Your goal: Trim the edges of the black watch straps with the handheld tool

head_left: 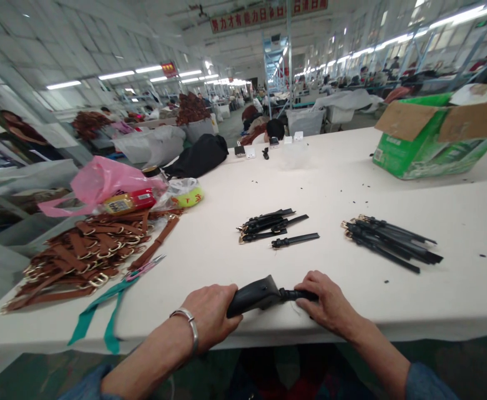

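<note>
My left hand, a silver bangle at its wrist, is closed round a black hand-held tool shaped like a hair clipper. The tool's wide end meets a short black strap, which my right hand pinches between thumb and fingers. Whether tool and strap actually touch, I cannot tell. Beyond my hands lie a small pile of black straps with gold-coloured buckles and one single black strap. A larger bundle of black straps lies to the right.
Brown buckled straps are heaped at left beside scissors with teal ribbon. Behind them are a pink plastic bag and a black bag. A green carton stands at back right. Small chargers line the far edge.
</note>
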The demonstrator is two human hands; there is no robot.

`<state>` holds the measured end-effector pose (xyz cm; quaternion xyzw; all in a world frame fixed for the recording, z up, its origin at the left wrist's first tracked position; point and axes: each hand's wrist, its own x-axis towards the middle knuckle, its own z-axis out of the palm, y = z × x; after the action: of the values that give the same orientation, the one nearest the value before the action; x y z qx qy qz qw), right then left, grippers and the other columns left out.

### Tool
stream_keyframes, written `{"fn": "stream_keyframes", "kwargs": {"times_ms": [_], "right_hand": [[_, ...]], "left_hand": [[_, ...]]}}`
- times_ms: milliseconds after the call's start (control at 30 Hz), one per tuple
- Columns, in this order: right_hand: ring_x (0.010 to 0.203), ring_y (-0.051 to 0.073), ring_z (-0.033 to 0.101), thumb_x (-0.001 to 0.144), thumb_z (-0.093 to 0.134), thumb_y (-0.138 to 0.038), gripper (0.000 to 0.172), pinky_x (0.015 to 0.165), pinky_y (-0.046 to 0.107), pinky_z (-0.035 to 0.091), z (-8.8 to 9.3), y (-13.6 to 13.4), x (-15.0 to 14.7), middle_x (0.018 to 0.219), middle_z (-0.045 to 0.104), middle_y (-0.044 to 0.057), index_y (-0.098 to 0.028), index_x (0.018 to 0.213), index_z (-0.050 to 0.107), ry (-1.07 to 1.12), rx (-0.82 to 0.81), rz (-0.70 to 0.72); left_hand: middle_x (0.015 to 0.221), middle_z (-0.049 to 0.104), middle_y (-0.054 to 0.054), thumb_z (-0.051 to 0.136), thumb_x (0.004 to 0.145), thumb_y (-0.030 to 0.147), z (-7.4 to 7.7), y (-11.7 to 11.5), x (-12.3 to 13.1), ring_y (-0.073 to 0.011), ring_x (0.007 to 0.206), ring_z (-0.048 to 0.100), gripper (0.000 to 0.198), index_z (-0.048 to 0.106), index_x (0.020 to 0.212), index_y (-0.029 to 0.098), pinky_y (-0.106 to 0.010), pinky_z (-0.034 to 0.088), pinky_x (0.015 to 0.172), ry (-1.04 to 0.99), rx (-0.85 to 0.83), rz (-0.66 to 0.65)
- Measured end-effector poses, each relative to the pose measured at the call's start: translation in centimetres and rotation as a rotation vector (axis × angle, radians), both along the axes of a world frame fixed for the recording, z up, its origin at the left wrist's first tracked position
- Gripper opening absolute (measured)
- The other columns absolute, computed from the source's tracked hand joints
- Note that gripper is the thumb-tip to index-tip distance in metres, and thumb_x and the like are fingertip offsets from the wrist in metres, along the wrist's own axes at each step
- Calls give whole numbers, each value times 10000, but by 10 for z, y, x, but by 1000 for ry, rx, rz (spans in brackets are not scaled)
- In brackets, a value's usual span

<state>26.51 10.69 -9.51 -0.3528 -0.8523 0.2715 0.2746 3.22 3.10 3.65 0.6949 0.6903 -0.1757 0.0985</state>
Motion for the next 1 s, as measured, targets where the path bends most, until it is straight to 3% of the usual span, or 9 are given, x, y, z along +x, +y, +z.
{"fn": "stream_keyframes", "kwargs": {"times_ms": [133, 300, 600, 1000], "right_hand": [[786, 173, 480, 729, 568, -237, 176, 697, 323, 400, -2, 2, 0, 829, 534, 42, -233, 893, 633, 21, -18, 9], [795, 170, 478, 754, 549, -246, 167, 691, 317, 404, -2, 2, 1, 853, 528, 42, -238, 897, 635, 35, -32, 8], [779, 168, 471, 762, 545, -238, 151, 686, 311, 390, 0, 4, 3, 826, 525, 38, -242, 881, 637, 12, -31, 25], [809, 170, 467, 768, 540, -233, 173, 714, 314, 380, -5, 5, 2, 844, 527, 37, -247, 921, 621, 1, -41, 17]], "left_hand": [[795, 631, -65, 413, 731, 367, 13, -4, 17, -269, 747, 597, 224, 512, 887, 241, -391, 452, 644, 71, -20, -39], [822, 635, -69, 469, 676, 274, 14, 0, 41, -269, 750, 604, 244, 507, 912, 227, -404, 470, 657, 91, -47, -133], [760, 642, -94, 445, 667, 212, 18, 22, 54, -307, 717, 613, 202, 519, 853, 186, -454, 487, 631, 121, -63, -202], [768, 643, -86, 444, 666, 239, 17, 25, 59, -291, 722, 614, 213, 518, 861, 193, -438, 492, 638, 159, -68, -198]]}}
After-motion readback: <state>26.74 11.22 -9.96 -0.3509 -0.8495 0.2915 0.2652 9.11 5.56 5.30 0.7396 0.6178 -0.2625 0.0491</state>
